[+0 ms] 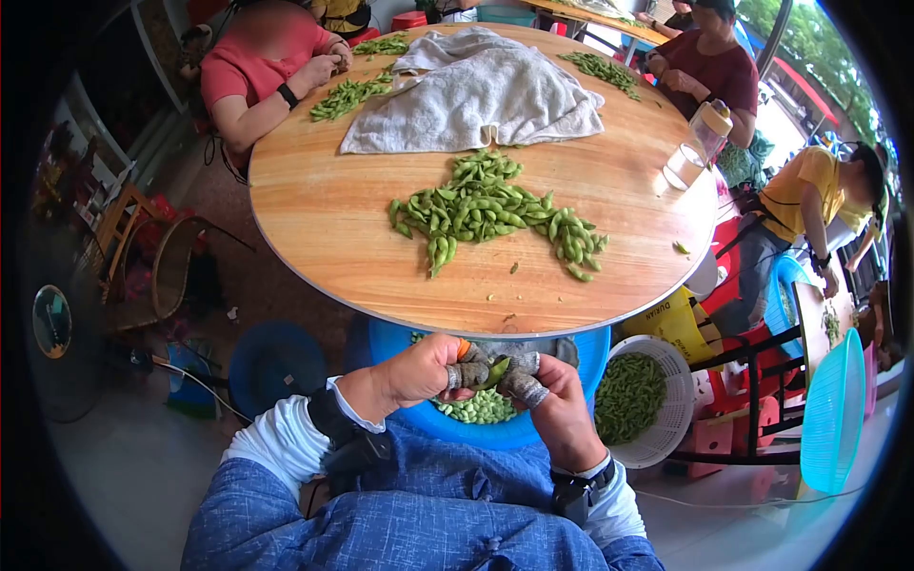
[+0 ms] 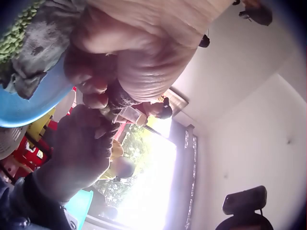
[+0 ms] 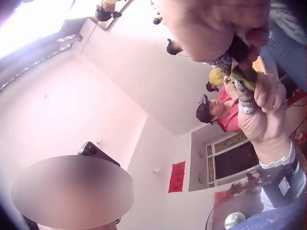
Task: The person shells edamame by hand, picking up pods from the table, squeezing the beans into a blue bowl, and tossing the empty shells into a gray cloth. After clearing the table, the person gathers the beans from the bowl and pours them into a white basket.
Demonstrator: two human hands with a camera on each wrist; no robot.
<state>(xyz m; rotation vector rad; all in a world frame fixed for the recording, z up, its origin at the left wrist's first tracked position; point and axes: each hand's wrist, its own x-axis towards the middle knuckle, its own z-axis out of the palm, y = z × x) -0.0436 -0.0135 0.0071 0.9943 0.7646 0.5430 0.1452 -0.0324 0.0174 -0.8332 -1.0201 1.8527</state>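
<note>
**Two-handed pinch on one bean pod, seen from above.** My left grip (image 1: 411,373) and right grip (image 1: 562,411) meet at the near edge of the scene. The fingers of both are curled in, and each pinches one end of the pod (image 1: 496,369) between thumb and wrapped fingertips (image 1: 523,384). Neither grip is open beyond what the pod itself fills. The pod is held in the air between them, over the blue basin (image 1: 592,354), which holds a heap of shelled beans (image 1: 481,409) below my wrists.

To the right of the basin stands a white basket (image 1: 678,400) of green pods. Farther off, the round tabletop (image 1: 324,209) carries a loose pile of pods (image 1: 481,209), and beyond that lies a crumpled towel (image 1: 476,90).

**Hazards, as I judge them:**
- The pod is small and looks smooth, and the wraps likely dull my touch. A squeeze set off-centre could shoot a bean sideways past the basin's rim, onto my lap or the floor.
- Too light a pinch at either end could let the whole pod fall among the shelled beans and mix husk in with them.

My own palms block most of both wrist views, so I cannot tell how deep the pod sits between the fingertips.
</note>
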